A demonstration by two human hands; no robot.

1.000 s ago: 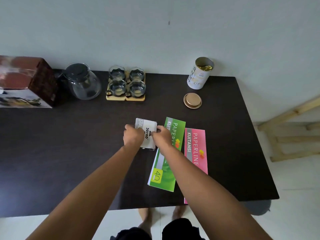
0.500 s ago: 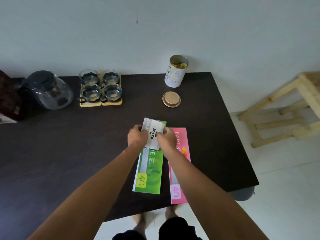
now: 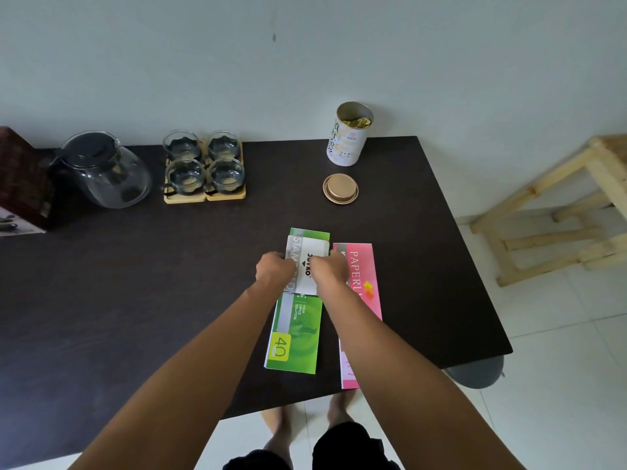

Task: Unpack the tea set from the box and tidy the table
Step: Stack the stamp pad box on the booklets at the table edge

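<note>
A white stamp pad box [image 3: 310, 254] lies on the far end of a green receipt book [image 3: 296, 334]. My left hand [image 3: 275, 272] grips its left edge and my right hand [image 3: 329, 271] grips its right edge. Beside the green book lies a pink receipt book [image 3: 361, 266], partly under my right forearm. At the back left stand a glass teapot [image 3: 105, 169] with a dark lid and several glass cups [image 3: 205, 166] on wooden coasters. The tea set box [image 3: 20, 188] is at the far left edge.
An open white tin [image 3: 347, 137] stands at the back right of the dark table [image 3: 135, 283], its gold lid [image 3: 340, 188] lying in front of it. A wooden stool [image 3: 556, 212] stands on the tiled floor to the right.
Both hands have carried the stamp pad box to the right, from the bare table onto the far end of the green book. The view has swung a little.
</note>
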